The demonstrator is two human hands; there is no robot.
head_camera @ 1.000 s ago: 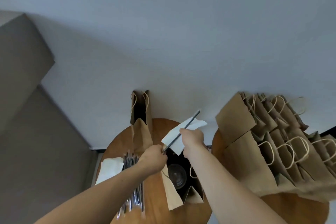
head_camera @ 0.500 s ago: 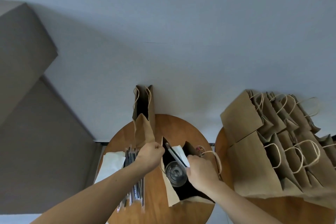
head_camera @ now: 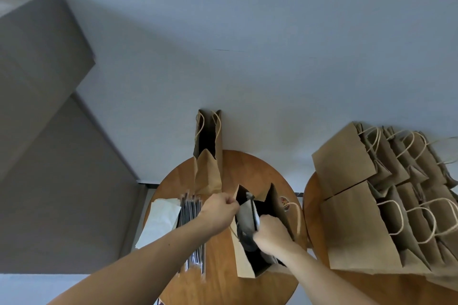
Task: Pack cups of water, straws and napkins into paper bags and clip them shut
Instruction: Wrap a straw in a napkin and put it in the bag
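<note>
Round wooden table, seen from above. Open paper bag stands near its middle.

Left hand: fingers curled tight, pinching the bag's left top edge and holding the mouth apart.

Right hand: down inside the bag's mouth, fingers closed around a dark straw and a white napkin together. Both stick up out of the fist, still within the bag's opening. A cup sits lower in the bag under the hand (too dark to make out clearly).

The bag's right handle loops out free on the far side of the right hand.

Left of the bag: a bundle of wrapped straws lies flat, and just beside it a stack of white napkins. A second paper bag stands at the table's back edge, open, untouched.

On the neighbouring table to the right, a crowd of brown bags leaning together.
</note>
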